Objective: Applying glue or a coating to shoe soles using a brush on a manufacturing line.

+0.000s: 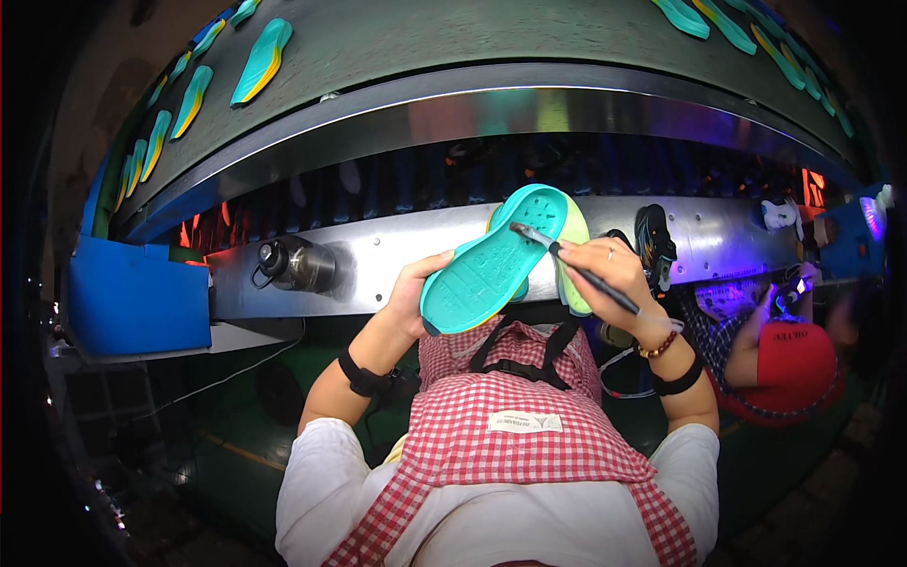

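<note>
While the teal shoe sole (491, 265) is held up in front of the chest, its heel end is gripped by the left hand (416, 293), whose fingers are curled around the lower edge and whose thumb is pressed against the rim. The sole is tilted, with its toe end raised toward the upper right and its patterned face turned to the camera; a yellow-green layer is seen along its far edge. A thin dark brush (576, 269) is pinched in the right hand (609, 269), and its tip is laid on the upper part of the sole, near the toe. A beaded bracelet and a dark band are worn on the right wrist, and a dark band on the left.

Behind the hands a metal conveyor frame (378, 250) is stretched across the view, and a metal bottle (298, 265) is set on its ledge to the left. More teal soles (263, 61) are carried on the upper belt (bent by the lens). A blue bin (137, 293) is fixed at the far left. At the right, another person in a red cap (789, 364) is seen bent over.
</note>
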Demonstrator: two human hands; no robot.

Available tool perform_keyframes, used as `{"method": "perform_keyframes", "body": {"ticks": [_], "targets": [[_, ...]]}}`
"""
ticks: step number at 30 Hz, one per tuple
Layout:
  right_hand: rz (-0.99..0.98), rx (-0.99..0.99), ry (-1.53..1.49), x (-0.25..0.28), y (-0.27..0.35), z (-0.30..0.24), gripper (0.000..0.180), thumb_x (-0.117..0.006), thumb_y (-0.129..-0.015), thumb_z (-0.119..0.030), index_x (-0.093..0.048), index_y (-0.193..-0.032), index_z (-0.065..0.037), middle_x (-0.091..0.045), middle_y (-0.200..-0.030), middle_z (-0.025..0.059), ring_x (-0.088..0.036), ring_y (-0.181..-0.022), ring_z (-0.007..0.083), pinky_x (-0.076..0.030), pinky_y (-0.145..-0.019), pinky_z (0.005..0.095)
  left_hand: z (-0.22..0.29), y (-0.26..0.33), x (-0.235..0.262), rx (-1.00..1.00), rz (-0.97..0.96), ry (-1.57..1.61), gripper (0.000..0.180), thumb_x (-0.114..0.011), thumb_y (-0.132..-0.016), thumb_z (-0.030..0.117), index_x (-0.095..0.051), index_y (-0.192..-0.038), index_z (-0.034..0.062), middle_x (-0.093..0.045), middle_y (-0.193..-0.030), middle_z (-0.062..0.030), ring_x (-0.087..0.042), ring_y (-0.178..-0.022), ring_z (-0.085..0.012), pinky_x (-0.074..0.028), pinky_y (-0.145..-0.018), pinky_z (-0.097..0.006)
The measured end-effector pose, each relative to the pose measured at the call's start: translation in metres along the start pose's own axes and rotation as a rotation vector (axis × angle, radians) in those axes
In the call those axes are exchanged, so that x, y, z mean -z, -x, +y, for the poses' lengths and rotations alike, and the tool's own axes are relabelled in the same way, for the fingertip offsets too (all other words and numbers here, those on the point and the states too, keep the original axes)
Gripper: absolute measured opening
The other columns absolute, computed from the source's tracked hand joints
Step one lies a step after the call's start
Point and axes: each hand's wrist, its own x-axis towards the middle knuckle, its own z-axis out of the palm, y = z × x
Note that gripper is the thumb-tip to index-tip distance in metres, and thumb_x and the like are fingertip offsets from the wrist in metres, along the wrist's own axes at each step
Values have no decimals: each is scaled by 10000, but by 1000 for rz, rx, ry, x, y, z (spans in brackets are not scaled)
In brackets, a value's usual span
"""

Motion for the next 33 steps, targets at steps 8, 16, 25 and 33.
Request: {"method": "perform_keyframes", "body": {"ticks": [8, 16, 25, 33], "targets": [[220, -485, -313, -50, 4, 16, 194, -618, -755, -57, -624, -937, 10, -630, -774, 141, -596, -652, 165, -445, -574, 241, -13, -12, -8, -66, 61, -1, 472, -425, -874, 303, -373, -1243, 12, -505, -1155, -194, -555, -1002, -311, -462, -845, -477], [62, -788, -898, -63, 12, 2, 187, -583, -798, -94, -630, -943, 14, -628, -735, 51, -564, -613, 78, -426, -560, 199, -13, -19, 4, -44, 124, 50, 488, -405, -876, 341, -375, -1245, 22, -492, -1176, -186, -525, -1042, -320, -445, -850, -508], [751, -841, -1644, -12, 48, 38, 216, -521, -841, -114, -557, -1020, 0, -614, -842, 93, -564, -701, 163, -422, -618, 283, -7, -15, 6, 50, 281, -25, 466, -391, -885, 325, -411, -1217, -1, -514, -1149, -191, -545, -1004, -325, -447, -846, -498], [962, -906, -1512, 2, 91, 39, 245, -529, -843, -153, -546, -1040, -10, -594, -794, 70, -537, -702, 156, -413, -618, 275, 82, -9, -92, -493, -55, -168, 562, -301, -883, 356, -355, -1243, -73, -500, -1151, -242, -542, -983, -390, -434, -873, -477]]}}
